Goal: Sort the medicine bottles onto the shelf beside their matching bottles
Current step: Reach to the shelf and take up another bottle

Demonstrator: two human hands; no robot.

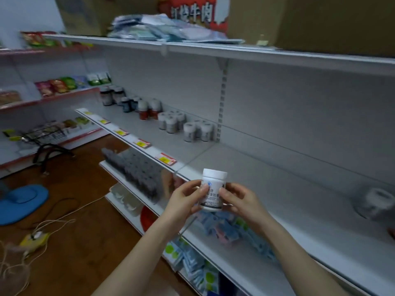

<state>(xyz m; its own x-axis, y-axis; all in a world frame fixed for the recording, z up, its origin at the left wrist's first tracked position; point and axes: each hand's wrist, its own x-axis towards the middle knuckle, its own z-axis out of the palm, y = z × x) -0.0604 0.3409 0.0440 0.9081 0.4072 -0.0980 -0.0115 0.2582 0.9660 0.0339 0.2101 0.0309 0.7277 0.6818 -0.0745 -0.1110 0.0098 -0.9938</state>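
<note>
— While motion blur softens most of the store, what can be read clearly?

— Only the white medicine bottle (212,190), held upright with its cap up and long axis vertical, just in front of the front edge of the grey shelf (245,167). Its label faces the camera, though fingers cover part of the print.

— And the hands?

— The left hand (188,201) and right hand (239,199) both grasp it, pinching its sides between thumbs and fingers.

— What stays unclear?

— The bottles (171,122) grouped along the shelf's back edge are too blurred to read. A smeared roll-like object (374,201) near the shelf's right end cannot be identified. Packets (226,229) on the lower shelf are partly hidden behind the forearms.
</note>
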